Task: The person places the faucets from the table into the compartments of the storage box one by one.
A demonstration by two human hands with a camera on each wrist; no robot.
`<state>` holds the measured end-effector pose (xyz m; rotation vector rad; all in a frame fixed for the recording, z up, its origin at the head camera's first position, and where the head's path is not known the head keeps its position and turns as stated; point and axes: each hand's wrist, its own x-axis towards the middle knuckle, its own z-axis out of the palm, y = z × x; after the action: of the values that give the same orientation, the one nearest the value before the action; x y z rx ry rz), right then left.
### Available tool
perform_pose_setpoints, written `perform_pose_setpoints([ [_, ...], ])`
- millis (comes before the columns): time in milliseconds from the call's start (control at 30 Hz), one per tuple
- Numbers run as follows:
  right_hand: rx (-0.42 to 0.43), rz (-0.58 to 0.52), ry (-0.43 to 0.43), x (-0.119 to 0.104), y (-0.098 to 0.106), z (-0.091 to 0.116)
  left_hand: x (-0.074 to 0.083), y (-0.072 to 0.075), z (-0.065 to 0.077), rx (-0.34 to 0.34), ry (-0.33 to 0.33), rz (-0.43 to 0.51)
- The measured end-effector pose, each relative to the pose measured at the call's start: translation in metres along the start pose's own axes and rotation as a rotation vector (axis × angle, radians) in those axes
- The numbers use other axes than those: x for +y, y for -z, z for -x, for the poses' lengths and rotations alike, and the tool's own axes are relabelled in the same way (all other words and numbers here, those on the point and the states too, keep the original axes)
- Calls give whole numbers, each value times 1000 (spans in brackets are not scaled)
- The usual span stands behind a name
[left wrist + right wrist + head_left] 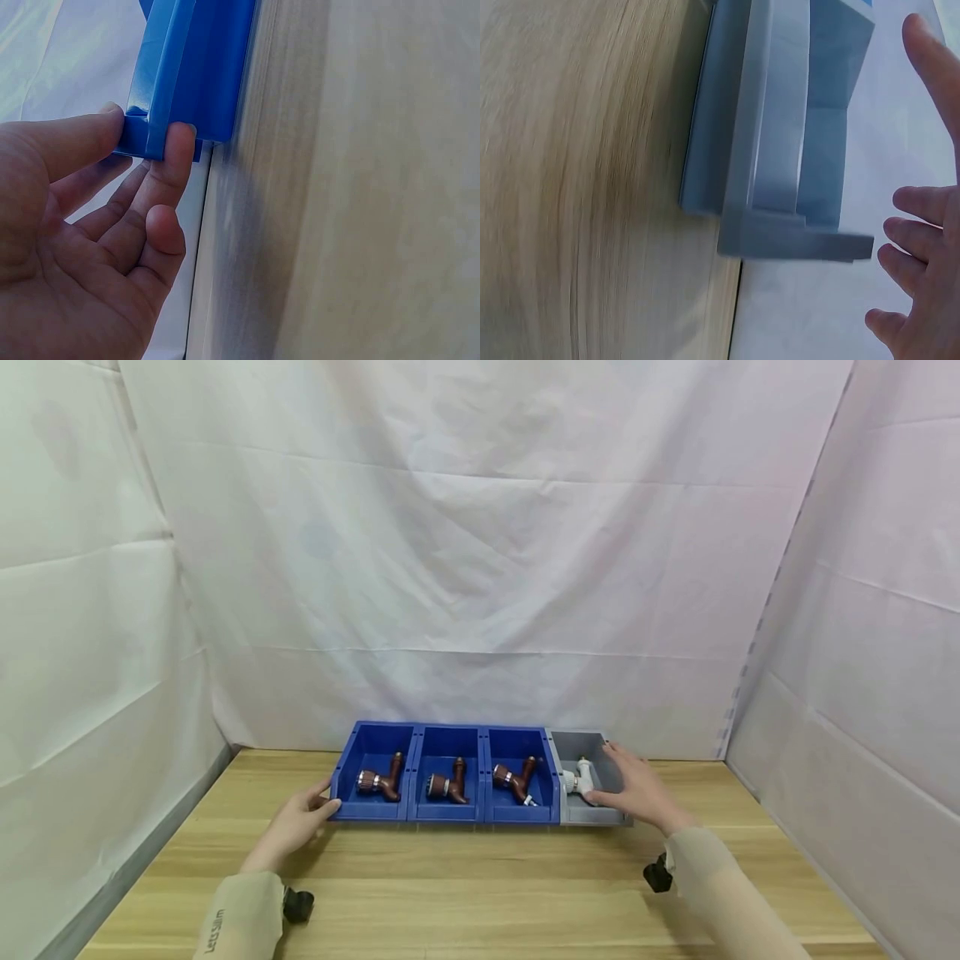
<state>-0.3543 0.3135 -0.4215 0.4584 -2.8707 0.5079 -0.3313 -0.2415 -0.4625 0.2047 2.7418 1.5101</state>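
Three blue bins and one grey bin [596, 816] stand in a row. My left hand [294, 827] pinches the front corner of the leftmost blue bin [367, 811]; the left wrist view shows the thumb and a finger on either side of its edge [156, 82]. In each blue bin lies a brown tap: left [390, 783], middle [454, 785] and right [510, 781], the last with a metal spout end. A white tap [585, 780] lies in the grey bin. With fingers spread, my right hand [643, 789] hovers at the grey bin's right side, apart from its wall in the right wrist view.
The bins sit toward the back of a wooden table [480, 893], close to a hanging white cloth [450, 568]. More white cloth hangs on the left [82, 635] and right [862, 652]. A black wrist device shows at each sleeve.
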Motion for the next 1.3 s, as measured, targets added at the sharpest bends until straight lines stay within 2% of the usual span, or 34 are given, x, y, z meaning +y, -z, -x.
perform_pose_setpoints([
  [567,24,48,-38,24,12,25,0,-1,4,5,-6,6],
  [1033,29,155,-74,42,9,46,0,2,-2,-6,-19,3],
  [1300,5,155,-98,45,5,59,0,1,0,-8,-28,-29],
])
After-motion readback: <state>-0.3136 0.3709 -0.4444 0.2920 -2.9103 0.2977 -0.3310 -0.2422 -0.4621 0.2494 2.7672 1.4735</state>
